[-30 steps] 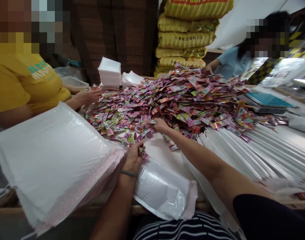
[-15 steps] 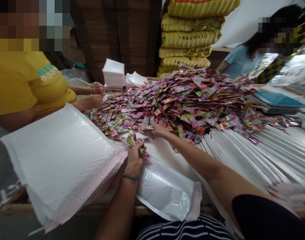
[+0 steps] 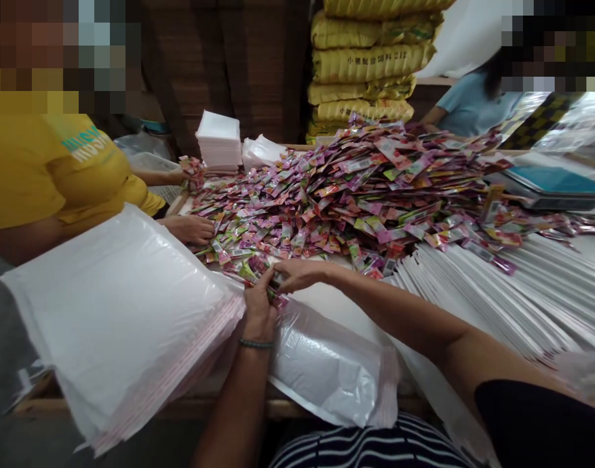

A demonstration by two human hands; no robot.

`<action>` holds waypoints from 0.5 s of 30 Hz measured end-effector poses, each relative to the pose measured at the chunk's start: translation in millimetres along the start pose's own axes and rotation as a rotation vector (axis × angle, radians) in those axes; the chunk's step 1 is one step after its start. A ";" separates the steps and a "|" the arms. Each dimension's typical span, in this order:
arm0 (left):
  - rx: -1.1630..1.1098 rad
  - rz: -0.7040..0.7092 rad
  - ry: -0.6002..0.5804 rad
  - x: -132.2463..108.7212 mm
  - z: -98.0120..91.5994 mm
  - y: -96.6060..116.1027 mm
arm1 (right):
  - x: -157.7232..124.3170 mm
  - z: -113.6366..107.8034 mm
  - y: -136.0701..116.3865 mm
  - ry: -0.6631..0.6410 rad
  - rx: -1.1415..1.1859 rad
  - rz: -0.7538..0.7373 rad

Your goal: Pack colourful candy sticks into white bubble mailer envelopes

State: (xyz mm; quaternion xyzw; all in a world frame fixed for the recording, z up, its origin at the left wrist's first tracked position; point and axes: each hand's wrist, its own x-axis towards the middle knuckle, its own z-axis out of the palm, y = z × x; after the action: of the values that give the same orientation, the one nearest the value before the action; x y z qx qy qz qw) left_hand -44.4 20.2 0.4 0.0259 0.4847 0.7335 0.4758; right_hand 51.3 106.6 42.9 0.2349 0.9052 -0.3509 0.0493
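My left hand (image 3: pixel 259 307) is closed round a small bunch of colourful sachets at the near edge of a big pile of sachets (image 3: pixel 356 188). My right hand (image 3: pixel 297 273) meets it from the right, fingers pinched on a sachet beside the bunch. Under both hands lies a white bubble mailer (image 3: pixel 326 367), its opening towards the pile.
A thick stack of white mailers (image 3: pixel 112 305) lies at my left. Fanned white envelopes (image 3: pixel 512 292) spread at the right. A person in a yellow shirt (image 3: pixel 48 175) works at the left with hands in the pile; another person in blue (image 3: pixel 473 101) is at the back. Yellow sacks (image 3: pixel 365 65) are stacked behind.
My right hand has drawn back from the pile to my left hand with a sachet. The person in yellow has moved a hand nearer along the pile's edge.
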 end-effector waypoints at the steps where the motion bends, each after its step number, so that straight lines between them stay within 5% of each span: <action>1: -0.020 0.006 0.020 0.3 0.7 1.9 | 1.7 -2.9 5.0 -0.050 0.110 -0.063; 4: -0.007 0.038 0.057 -0.1 2.9 6.0 | 16.6 -10.6 28.8 0.146 0.222 -0.073; 7: 0.026 0.065 0.016 -1.1 3.6 6.8 | 41.5 -6.3 47.1 0.419 -0.083 0.176; 10: -0.004 0.073 -0.026 -0.1 1.9 7.5 | 61.4 3.9 52.7 0.438 -0.254 0.280; 15: -0.077 0.044 -0.014 2.7 -0.1 8.5 | 57.5 10.5 51.7 0.316 -0.376 0.218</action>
State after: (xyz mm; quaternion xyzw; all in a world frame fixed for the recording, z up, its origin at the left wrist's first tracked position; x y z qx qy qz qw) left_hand -51.7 21.5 5.4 0.0231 0.4520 0.7617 0.4637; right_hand 23.4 155.4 -11.2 0.3695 0.9203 -0.1282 -0.0122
